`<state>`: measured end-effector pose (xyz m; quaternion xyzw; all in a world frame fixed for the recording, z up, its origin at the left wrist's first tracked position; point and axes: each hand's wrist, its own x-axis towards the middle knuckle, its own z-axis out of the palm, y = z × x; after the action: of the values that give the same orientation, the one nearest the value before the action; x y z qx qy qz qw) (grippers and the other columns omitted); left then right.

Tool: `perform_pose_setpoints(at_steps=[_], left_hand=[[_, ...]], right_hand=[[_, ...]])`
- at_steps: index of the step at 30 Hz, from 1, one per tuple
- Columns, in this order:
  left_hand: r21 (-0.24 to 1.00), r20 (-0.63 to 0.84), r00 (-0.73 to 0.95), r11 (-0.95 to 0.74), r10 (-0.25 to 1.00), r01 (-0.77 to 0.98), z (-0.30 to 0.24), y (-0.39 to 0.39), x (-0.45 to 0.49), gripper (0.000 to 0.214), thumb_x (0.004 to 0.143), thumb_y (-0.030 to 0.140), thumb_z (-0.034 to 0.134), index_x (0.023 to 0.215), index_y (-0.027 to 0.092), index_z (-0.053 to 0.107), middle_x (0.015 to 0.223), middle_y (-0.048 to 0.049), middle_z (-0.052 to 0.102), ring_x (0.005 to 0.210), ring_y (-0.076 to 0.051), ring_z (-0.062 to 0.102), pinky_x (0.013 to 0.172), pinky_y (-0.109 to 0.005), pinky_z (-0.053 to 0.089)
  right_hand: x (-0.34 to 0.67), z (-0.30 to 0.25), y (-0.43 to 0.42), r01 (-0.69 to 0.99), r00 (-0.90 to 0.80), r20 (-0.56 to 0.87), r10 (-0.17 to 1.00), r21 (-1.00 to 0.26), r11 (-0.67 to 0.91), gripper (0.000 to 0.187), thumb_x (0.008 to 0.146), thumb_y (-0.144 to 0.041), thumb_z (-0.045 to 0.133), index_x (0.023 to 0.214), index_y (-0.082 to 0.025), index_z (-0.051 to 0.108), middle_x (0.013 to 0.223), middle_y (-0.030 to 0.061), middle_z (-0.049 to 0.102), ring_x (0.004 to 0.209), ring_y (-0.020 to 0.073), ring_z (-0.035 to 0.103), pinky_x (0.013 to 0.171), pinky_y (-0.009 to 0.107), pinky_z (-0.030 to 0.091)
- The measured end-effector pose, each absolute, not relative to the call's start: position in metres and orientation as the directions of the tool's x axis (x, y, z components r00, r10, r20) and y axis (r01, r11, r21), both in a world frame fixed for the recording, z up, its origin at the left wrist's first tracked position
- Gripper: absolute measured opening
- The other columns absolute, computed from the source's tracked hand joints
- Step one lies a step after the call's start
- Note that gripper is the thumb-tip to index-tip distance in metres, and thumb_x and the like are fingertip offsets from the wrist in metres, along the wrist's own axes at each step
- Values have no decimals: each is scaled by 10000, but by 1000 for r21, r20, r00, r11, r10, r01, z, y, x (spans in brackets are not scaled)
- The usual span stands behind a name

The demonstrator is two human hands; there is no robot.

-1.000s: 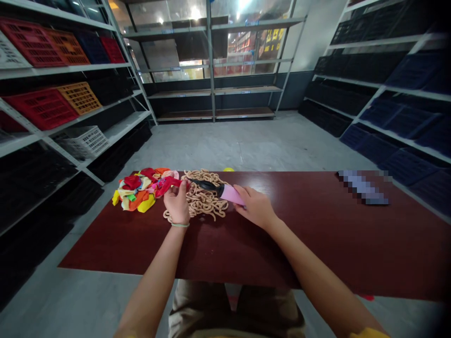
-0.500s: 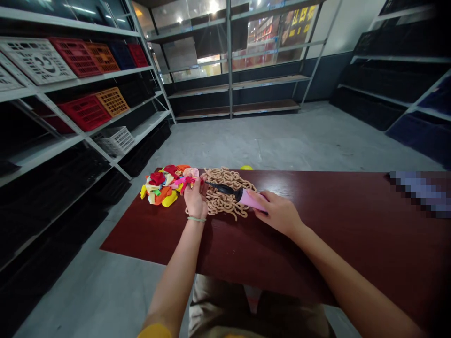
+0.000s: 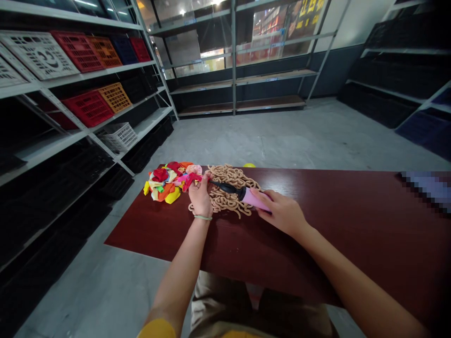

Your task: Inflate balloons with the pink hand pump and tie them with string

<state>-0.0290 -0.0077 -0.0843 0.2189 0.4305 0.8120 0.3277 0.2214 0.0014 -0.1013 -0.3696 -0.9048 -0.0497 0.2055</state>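
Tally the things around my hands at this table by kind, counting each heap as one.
Balloon pump, in right hand: 1
Red balloon, pinched in left hand: 1
Heap of mixed-colour balloons: 1
Heap of tan long balloons: 1
Yellow round thing at far edge: 1
Total: 5

Your pink plastic hand pump with a black tapered nozzle (image 3: pixel 252 198) lies nearly flat, low over the dark red surface (image 3: pixel 317 225). Its nozzle points left, and your right hand (image 3: pixel 283 213) has the pink barrel in its grip. The small limp red rubber balloon (image 3: pixel 192 179) is uninflated. Your left hand (image 3: pixel 200 197) pinches it close to the nozzle tip.
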Motion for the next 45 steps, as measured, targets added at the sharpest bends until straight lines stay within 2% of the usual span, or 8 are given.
perform_pose_setpoints(at_steps=[5, 12, 16, 23, 30, 34, 41, 45], left_hand=[[845, 81, -683, -413, 726, -339, -87, -8, -25, 572, 816, 280, 715, 1327, 206, 469, 930, -38, 717, 874, -146, 703, 868, -298, 558], [831, 125, -669, -445, 733, -333, -91, -7, -24, 543, 788, 341, 738, 1266, 183, 531, 960, -63, 717, 906, -183, 702, 916, -364, 539], [830, 114, -664, -438, 739, -346, -90, -8, -22, 509, 773, 337, 752, 1219, 184, 559, 946, -60, 716, 881, -181, 702, 896, -355, 545], [811, 89, -637, -427, 766, -399, -89, -9, -17, 570, 766, 291, 762, 1274, 209, 516, 938, -60, 719, 841, -172, 706, 850, -345, 563], [839, 121, -629, -418, 768, -349, -91, -10, -10, 361, 773, 340, 746, 1047, 159, 596, 904, -77, 719, 844, -196, 712, 869, -371, 559], [858, 126, -623, -401, 772, -323, -90, -12, -8, 361, 791, 360, 726, 1062, 166, 587, 934, -84, 723, 882, -201, 712, 887, -374, 550], [795, -16, -547, -321, 837, -514, -88, -15, 0, 363, 872, 506, 590, 987, 166, 642, 1003, -108, 722, 982, -231, 696, 900, -376, 542], [738, 32, -494, -354, 869, -574, -86, -17, 5, 458, 897, 587, 499, 1044, 177, 639, 1053, -116, 710, 1021, -236, 682, 955, -411, 509]], right_hand=[[222, -102, 2, 694, -631, 414, 656, -77, 716, 593, 902, -339, 524, 1477, -311, 380, 1133, 68, 646, 926, 221, 622, 720, 315, 449], [221, -102, 1, 700, -627, 418, 657, -69, 711, 595, 904, -343, 529, 1477, -316, 371, 1149, 52, 638, 924, 202, 621, 713, 296, 444], [220, -100, 0, 701, -630, 412, 659, -65, 711, 592, 909, -347, 524, 1480, -311, 371, 1126, 54, 641, 912, 201, 617, 716, 293, 443], [218, -101, -1, 697, -634, 410, 656, -66, 715, 592, 910, -350, 525, 1480, -314, 373, 1164, 68, 636, 916, 205, 616, 729, 294, 445], [218, -102, -3, 706, -621, 410, 668, -78, 704, 599, 908, -352, 531, 1483, -324, 363, 1184, 61, 630, 936, 209, 618, 728, 298, 445], [217, -102, -3, 706, -611, 421, 670, -91, 702, 590, 907, -349, 534, 1475, -317, 378, 1189, 63, 631, 942, 211, 620, 729, 296, 450], [207, -99, -12, 688, -607, 433, 667, -134, 713, 610, 896, -330, 539, 1480, -298, 367, 1189, 69, 631, 945, 214, 621, 743, 305, 466], [201, -97, -16, 679, -602, 426, 676, -174, 713, 637, 897, -331, 540, 1497, -309, 328, 1191, 62, 630, 969, 220, 618, 755, 317, 481]])
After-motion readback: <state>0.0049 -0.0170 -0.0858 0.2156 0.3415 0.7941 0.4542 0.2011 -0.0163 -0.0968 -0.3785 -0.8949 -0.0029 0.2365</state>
